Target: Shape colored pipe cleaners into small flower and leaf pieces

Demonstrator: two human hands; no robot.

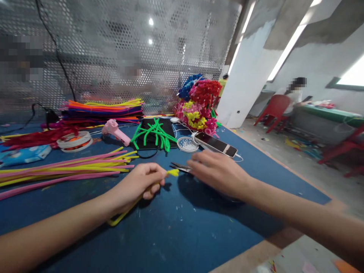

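Observation:
My left hand (143, 182) is closed around a yellow pipe cleaner (173, 172). Its folded or twisted tip sticks out past the thumb, and a bent length hangs below the palm to the table. Just right of that tip are the dark blades of a pair of scissors (179, 167), pointing left. Over their handles is my right hand (217, 170), palm down and smeared by motion; I cannot tell whether it grips them. Close beyond this hand lie a phone (216, 143) with a white cable and a round dish of small white beads (187, 144).
Pink and yellow pipe cleaners (71, 170) lie left. Behind are green pipe cleaners (155, 134) on a black tray, a pink glue gun (115, 132), white tape rolls (75, 141), a pipe-cleaner stack (102, 110) and fuzzy flowers (199, 102). A person sits far right.

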